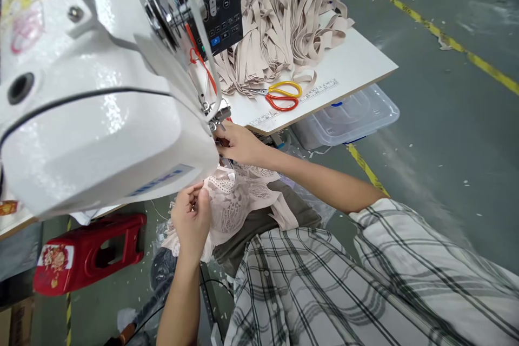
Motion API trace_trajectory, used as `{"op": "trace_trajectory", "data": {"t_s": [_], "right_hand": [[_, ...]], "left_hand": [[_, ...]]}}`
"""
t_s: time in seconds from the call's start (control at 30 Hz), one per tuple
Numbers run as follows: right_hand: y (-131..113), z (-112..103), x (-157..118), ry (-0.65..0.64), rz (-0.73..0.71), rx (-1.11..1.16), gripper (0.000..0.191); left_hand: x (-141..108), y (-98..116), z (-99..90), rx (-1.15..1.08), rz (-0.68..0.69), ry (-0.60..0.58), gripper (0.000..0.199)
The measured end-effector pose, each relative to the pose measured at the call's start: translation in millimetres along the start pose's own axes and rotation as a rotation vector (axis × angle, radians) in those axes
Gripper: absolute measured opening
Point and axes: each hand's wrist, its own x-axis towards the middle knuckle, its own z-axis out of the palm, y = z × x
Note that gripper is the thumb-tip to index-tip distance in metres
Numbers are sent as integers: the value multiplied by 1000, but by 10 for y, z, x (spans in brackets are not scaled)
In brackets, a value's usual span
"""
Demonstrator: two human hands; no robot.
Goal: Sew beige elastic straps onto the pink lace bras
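A white sewing machine (101,140) fills the left of the head view. Below its head, a pale pink lace bra (231,208) hangs down over my lap. My left hand (191,213) is closed in a pinch at the bra's upper edge, just under the machine head. My right hand (241,143) is close to the needle and presser foot area, its fingers curled. Those fingertips are partly hidden by the machine, and what they grip there cannot be made out. Loose beige straps of the bra trail across my lap.
A white table (357,62) carries a heap of beige straps (284,21), yellow-and-red-handled scissors (284,96) and a printed ruler scale. A control panel (213,2) stands behind the machine. Below are a clear plastic bin (348,116) and a red stool (89,254).
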Motion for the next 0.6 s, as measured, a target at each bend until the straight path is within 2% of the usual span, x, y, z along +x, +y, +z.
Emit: {"op": "trace_trajectory", "data": {"t_s": [0.2, 0.27, 0.37, 0.43, 0.5, 0.6], "right_hand": [[-20, 13, -1, -2, 8, -17, 7], [-32, 19, -6, 1, 10, -19, 8], [-53, 39, -15, 15, 17, -27, 10], [-71, 55, -22, 24, 28, -36, 10], [-89, 66, -26, 33, 48, -48, 12], [-106, 62, -29, 44, 71, -60, 13]], "left_hand": [[-24, -118, 50, -30, -17, 28, 18], [-48, -138, 76, 3, 55, 60, 21], [-109, -85, 132, 160, 286, 137, 29], [-159, 2, 179, 273, 414, 145, 39], [-208, 101, 227, 352, 466, 93, 50], [-264, 218, 275, 420, 451, 26, 56]]}}
